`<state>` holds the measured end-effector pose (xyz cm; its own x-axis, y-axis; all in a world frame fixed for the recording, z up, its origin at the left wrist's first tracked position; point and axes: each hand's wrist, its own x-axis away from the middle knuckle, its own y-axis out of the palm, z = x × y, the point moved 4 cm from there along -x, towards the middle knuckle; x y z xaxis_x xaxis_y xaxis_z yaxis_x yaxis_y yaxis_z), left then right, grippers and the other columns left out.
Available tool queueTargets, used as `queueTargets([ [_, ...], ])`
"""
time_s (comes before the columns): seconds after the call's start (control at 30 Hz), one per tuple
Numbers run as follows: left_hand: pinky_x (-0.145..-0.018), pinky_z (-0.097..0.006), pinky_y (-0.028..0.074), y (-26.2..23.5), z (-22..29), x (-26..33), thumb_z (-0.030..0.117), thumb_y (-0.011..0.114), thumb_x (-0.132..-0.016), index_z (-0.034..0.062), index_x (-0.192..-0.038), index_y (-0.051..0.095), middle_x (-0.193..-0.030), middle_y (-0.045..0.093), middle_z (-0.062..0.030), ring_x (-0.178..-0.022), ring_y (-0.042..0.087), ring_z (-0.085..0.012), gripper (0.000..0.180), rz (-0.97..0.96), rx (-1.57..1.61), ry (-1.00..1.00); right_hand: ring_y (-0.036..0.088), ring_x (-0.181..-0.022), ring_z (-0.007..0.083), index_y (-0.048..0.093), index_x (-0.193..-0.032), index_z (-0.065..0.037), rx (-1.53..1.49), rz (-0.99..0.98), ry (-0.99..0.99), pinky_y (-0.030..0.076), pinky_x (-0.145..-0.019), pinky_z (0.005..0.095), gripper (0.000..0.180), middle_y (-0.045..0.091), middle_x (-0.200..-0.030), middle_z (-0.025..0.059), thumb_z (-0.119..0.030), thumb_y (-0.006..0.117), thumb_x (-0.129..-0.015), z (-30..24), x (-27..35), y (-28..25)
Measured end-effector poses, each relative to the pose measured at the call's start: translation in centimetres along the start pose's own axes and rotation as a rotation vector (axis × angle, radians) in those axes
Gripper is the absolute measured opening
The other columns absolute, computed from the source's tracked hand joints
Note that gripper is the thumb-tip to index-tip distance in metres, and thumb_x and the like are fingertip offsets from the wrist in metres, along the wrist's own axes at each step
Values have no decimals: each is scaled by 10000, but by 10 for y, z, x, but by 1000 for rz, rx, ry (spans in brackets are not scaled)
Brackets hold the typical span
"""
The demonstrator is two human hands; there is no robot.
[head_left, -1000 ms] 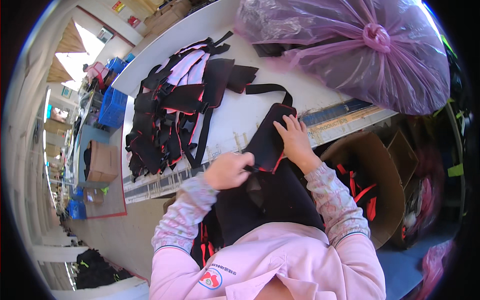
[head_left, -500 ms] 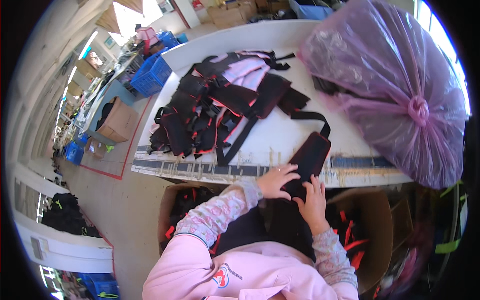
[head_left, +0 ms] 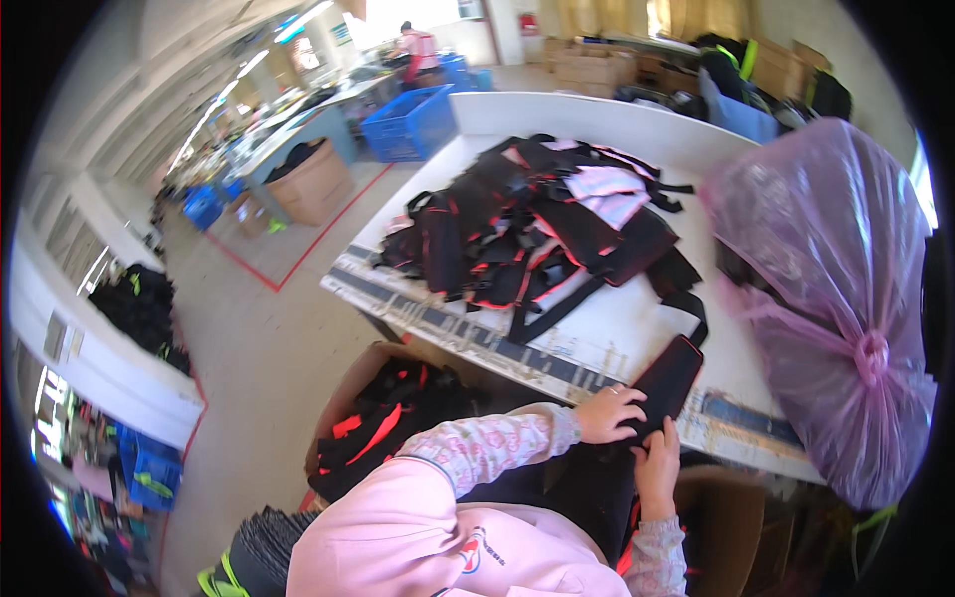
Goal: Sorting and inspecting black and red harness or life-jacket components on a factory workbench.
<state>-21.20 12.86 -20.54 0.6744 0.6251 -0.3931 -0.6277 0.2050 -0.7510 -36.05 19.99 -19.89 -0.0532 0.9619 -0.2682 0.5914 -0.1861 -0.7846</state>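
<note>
A black padded strap [head_left: 673,373] with red edging lies aslant over the table's front edge, a black webbing loop at its far end. My left hand [head_left: 609,415], a ring on one finger, rests on its left side with the fingers spread over the fabric. At the near end, my right hand [head_left: 657,466] pinches the strap's edge between thumb and fingers. Dark fabric hangs below my hands, and I cannot make out whether it belongs to the same piece. Farther back on the table is a heap of similar black padded pieces [head_left: 468,224] with red edges.
A tied translucent purple bag [head_left: 831,289] bulges at the table's right. Beneath the front edge [head_left: 468,343] stand cardboard boxes, one holding black and red pieces [head_left: 398,418]. Blue crates [head_left: 408,124] and a carton [head_left: 310,184] stand to the left; a person [head_left: 420,55] is far off.
The view has swung left, so the table and bag appear farther right. My right hand's fingers have drawn in on the strap's near end; my left hand stays on its left side.
</note>
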Motion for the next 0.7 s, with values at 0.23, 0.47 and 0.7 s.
queueTargets([
  [0.23, -857, -429, 411, 6, 8, 3, 271, 709, -726, 108, -1029, 571, -1148, 495, -128, -1006, 475, -354, 371, 41, -10, -66, 555, -1060, 371, 499, -843, 27, -461, 172, 271, 404, -916, 404, 127, 598, -1065, 256, -29, 609, -818, 20, -8, -4],
  [0.47, -829, -415, 402, 19, 17, -6, 18, 640, -683, 66, -929, 528, -939, 505, -110, -903, 484, -337, 274, 309, 106, -131, 562, -899, 336, 509, -908, 14, -71, 391, 134, 431, -837, 380, 126, 578, -897, 189, -7, 579, -805, 8, -14, -11],
  [0.7, -918, -390, 402, -7, 25, 5, -11, 659, -675, 61, -1049, 513, -1032, 491, -131, -993, 506, -322, 408, 468, 68, -216, 515, -759, 153, 516, -918, -2, -798, 307, 304, 457, -698, 291, 80, 533, -853, 53, 16, 473, -852, 17, -22, -3],
])
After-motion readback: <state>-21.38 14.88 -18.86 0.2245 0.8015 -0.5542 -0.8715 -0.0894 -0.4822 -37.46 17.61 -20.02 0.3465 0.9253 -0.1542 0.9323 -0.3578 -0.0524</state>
